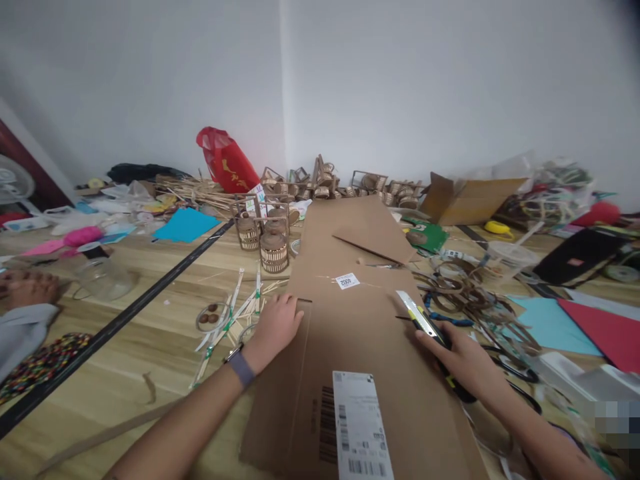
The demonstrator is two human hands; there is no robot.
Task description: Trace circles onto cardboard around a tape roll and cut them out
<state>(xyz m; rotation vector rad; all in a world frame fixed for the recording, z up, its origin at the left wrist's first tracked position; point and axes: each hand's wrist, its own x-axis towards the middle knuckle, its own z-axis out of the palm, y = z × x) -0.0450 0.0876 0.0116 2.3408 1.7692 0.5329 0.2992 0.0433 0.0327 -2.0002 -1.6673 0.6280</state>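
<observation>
A large brown cardboard box (360, 327), lying flat, stretches away in front of me. It bears a big shipping label (361, 420) and a small white sticker (347, 281) reading 4002. A cut piece of its cardboard (373, 230) stands slightly raised at the far part. My left hand (277, 327) is closed over the left edge, beside a short dark slit; its fingertips are partly hidden. In my right hand (457, 353) is a black and yellow utility knife (425, 320), its blade out and pointing forward above the right edge, near another slit.
Small woven lantern-like baskets (274, 252) stand behind, left of the cardboard. Bamboo strips (235, 320) lie left; brown coiled strips (457, 287), scissors handles (515, 367) and coloured sheets (555, 323) lie right. Another person's hand (33, 290) rests at the far left, near a glass jar (105, 277).
</observation>
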